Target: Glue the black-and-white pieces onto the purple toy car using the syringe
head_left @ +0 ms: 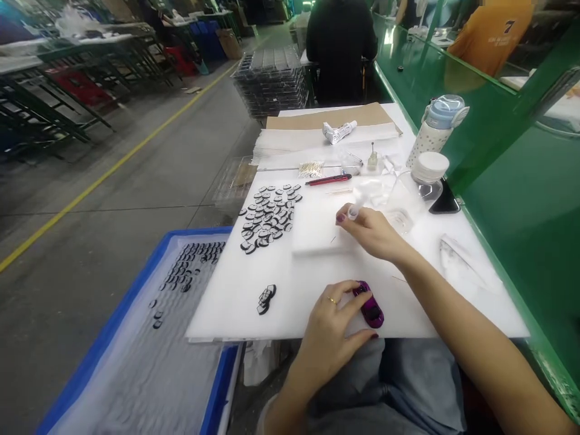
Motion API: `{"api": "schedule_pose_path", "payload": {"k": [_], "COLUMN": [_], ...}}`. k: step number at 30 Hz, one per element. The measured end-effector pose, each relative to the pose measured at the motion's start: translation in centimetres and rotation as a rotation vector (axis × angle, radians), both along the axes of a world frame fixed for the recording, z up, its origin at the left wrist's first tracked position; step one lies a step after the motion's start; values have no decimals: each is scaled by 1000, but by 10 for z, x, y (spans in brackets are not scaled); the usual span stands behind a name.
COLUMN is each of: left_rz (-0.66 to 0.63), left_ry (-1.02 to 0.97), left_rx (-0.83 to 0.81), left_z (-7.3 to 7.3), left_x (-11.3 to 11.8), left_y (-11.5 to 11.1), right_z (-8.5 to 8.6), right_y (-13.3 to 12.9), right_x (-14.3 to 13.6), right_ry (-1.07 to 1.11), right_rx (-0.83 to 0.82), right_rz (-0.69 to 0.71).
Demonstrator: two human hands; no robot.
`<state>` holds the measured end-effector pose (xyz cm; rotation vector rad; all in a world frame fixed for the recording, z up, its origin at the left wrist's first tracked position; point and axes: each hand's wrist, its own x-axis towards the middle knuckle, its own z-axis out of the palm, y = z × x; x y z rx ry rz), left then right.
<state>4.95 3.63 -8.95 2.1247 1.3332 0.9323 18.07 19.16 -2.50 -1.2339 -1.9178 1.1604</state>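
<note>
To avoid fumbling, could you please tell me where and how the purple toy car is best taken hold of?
Probably grip the purple toy car by its two long sides at mid-body, coming from above and the left: it sits flat on the white tabletop, its body longer than wide, and the left hand reaches over it from that side.

Factory workshop: a yellow painted line [109, 173] is crossing the grey concrete floor [190, 163], green-legged white-topped worktables [20, 63] are standing alongside, and stacked clear plastic trays [272, 81] are rising near a black-clad seated person [341, 48].
</note>
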Motion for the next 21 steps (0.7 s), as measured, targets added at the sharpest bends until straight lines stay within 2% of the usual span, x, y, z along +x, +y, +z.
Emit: {"api": "schedule_pose_path", "payload": {"k": [3,7,9,11,14,16,19,21], "left_rz": [20,326,317,189,118,132,298,430], "left_ry": [-33,0,60,121,79,-79,-360,-346], "left_rx": [55,251,262,171,56,4,-49,-43], "left_z": [10,34,44,48,46,43,36,29], "left_x": [-13,-35,-44,-48,-49,-52,-63,-72], "left_y": [11,44,68,91,113,119,124,128], "right_z": [-6,-20,-23,-24,-24,-24,-24,-25], "right_y": [0,-5,-7,-9,-9,-9,-9,-10], "right_x": [10,13,10,7,5,6,8,9], "right_ry": [154,129,73,11,-25,-15,-5,1], "right_rx": [-10,44,82,135,172,173,169,163], "right_rz": [67,61,60,36,13,13,11,14]}}
